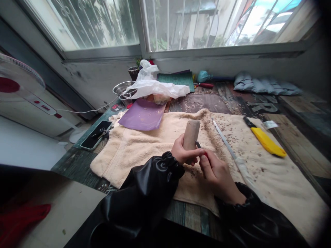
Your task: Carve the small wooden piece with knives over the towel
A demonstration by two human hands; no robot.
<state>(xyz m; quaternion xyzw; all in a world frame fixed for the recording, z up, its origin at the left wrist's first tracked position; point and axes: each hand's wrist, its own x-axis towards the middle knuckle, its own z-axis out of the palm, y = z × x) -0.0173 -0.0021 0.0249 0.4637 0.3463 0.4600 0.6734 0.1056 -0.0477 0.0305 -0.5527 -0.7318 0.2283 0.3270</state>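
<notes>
My left hand [184, 150] is closed around the lower part of a greyish-brown block [191, 132] with a rounded top, held upright and slightly tilted. In my right hand [219, 172] is a carving knife with a red handle [205, 154], mostly hidden by the fingers. Its short dark blade [198, 144] lies against the block's right side. My left thumb reaches across to the knife near the handle. Beneath both hands spreads a cream towel [144, 148], strewn with brown shavings mainly on its right half.
On the towel's right lie a yellow-handled tool [269, 141] and a long thin metal strip [223, 137]. Purple sandpaper [143, 114] rests at its back left. A phone [95, 135] with keys on it is at the left edge. Behind are a white plastic bag [160, 89] and a metal bowl [122, 88].
</notes>
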